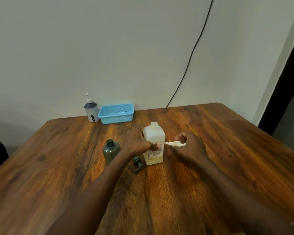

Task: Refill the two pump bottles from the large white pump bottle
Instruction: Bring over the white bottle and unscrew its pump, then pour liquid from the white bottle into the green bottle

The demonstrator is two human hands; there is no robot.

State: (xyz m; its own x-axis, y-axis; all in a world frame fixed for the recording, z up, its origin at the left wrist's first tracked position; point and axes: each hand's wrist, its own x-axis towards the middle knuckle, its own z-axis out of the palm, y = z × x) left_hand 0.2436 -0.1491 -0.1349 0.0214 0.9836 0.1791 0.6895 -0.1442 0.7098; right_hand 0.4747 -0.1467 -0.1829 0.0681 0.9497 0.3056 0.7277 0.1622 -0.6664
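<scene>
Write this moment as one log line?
left hand: holds white bottle | right hand: holds white pump | grey bottle: open

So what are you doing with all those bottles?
A person is getting ready to refill bottles. The left hand steadies the large white bottle, which stands open with only a little liquid at the bottom. The right hand holds its white pump, already taken out. The dark grey bottle stands open beside it, its dark pump lying on the table. Another pump bottle waits at the back by a blue basket, pump on.
</scene>
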